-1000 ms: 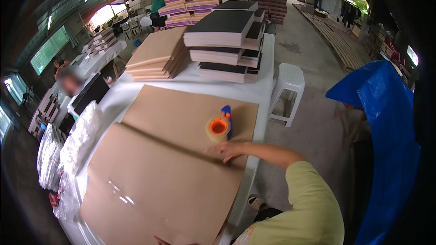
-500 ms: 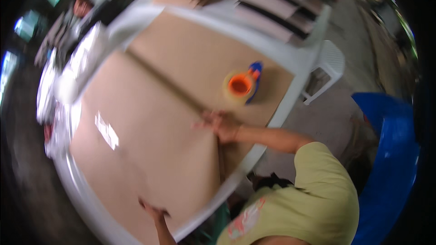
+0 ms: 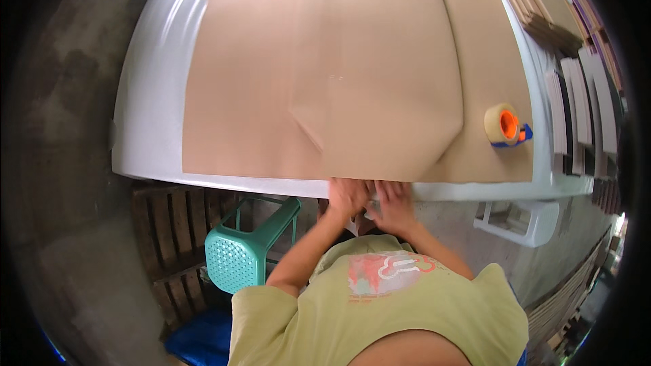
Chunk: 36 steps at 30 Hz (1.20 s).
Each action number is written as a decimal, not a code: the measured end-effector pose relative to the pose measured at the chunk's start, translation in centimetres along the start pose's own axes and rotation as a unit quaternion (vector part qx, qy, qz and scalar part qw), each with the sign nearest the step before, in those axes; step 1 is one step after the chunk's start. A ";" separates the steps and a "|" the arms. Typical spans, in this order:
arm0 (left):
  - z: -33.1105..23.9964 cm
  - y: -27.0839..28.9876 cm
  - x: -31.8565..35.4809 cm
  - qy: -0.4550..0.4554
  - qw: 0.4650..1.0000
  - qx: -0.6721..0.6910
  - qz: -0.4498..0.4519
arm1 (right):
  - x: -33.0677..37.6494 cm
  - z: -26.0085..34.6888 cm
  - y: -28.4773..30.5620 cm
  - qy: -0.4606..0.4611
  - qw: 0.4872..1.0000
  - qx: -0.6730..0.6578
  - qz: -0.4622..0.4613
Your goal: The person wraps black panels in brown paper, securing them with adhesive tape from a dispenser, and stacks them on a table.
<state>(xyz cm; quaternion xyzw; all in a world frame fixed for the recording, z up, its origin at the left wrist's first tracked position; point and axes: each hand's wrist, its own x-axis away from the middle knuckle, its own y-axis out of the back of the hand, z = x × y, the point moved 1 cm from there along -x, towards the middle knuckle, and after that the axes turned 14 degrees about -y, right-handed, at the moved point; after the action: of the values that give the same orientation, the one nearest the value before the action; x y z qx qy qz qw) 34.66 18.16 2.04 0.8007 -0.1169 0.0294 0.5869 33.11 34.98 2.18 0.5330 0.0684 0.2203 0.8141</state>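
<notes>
Hands (image 3: 349, 195) @ nr edge, brn paper (image 3: 247, 95).

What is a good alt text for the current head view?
A person's bare left hand and right hand are side by side at the near edge of large layered brown paper on a white table. A tan tape roll with orange core rests on the paper's right; a green plastic stool is at lower left.

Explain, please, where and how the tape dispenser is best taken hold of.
Probably by the outer rim of its tape roll, coming from the left and above: that broad curved side faces left over bare brown paper, while the blue end juts out to the right.
</notes>
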 end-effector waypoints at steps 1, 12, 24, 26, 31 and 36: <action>-0.4 1.1 1.9 -0.075 0.992 0.049 -0.090 | 1.5 0.5 0.2 0.049 0.994 -0.071 0.063; 15.2 10.5 -5.8 0.203 0.720 0.618 -0.241 | -10.8 -10.3 9.4 -0.465 0.685 -0.555 -0.084; 13.1 7.1 -6.6 0.163 0.765 0.568 -0.258 | -5.5 -6.7 6.4 -0.425 0.750 -0.506 0.034; 11.0 5.0 -5.5 0.110 0.862 0.426 -0.254 | -2.7 -4.4 5.8 -0.413 0.812 -0.400 0.106; 8.5 4.2 2.7 0.047 0.907 0.354 -0.222 | -0.2 -1.6 14.5 -0.437 0.809 -0.387 0.070; 11.0 14.7 1.3 0.073 0.880 0.361 -0.300 | -14.1 3.0 17.9 -0.115 0.961 -0.178 -0.175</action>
<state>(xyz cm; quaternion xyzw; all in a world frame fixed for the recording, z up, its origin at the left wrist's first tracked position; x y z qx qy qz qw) 31.68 3.35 12.56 0.9493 0.1903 -0.0495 0.2453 16.46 32.37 17.82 0.3806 0.0264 0.0200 0.9241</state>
